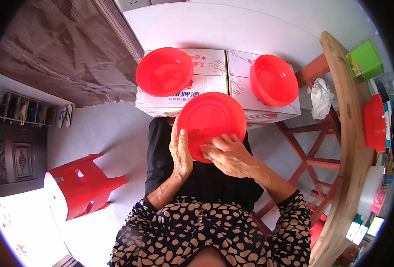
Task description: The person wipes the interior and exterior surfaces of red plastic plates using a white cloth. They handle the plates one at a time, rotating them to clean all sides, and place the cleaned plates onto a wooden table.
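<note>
A red plastic bowl (210, 116) is held over my lap, just in front of the cardboard boxes. My left hand (181, 150) grips its left side, with the thumb up along the rim. At the bowl's lower right, my right hand (230, 155) is closed over a small whitish cloth (208, 151) and presses it to the red surface. Most of the cloth is hidden under the fingers. Two more red bowls stand on the boxes beyond: one bowl (165, 71) at the left, another bowl (274, 80) at the right.
White printed cardboard boxes (240, 99) stand against the wall. On the right runs a wooden table (349, 133) with red legs, bearing a green container (367, 61) and a red basin (375, 123). White crumpled cloth (321, 99) hangs nearby. A red stool (83, 187) lies tipped at left.
</note>
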Demonstrator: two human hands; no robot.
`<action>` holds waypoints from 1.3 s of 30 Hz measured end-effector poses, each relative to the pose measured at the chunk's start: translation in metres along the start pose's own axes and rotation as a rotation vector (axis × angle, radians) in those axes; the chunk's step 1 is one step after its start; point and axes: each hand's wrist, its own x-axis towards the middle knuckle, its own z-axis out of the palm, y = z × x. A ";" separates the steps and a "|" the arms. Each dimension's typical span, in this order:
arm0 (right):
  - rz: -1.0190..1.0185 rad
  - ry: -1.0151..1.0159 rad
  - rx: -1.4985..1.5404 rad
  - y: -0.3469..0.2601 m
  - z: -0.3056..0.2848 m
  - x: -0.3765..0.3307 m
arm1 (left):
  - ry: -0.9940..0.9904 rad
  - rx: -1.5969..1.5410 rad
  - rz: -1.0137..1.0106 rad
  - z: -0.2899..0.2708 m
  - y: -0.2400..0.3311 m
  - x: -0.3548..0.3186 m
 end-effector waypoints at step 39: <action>0.613 0.784 0.916 -0.001 0.036 0.104 | 0.074 -0.211 -0.223 0.007 -0.018 0.004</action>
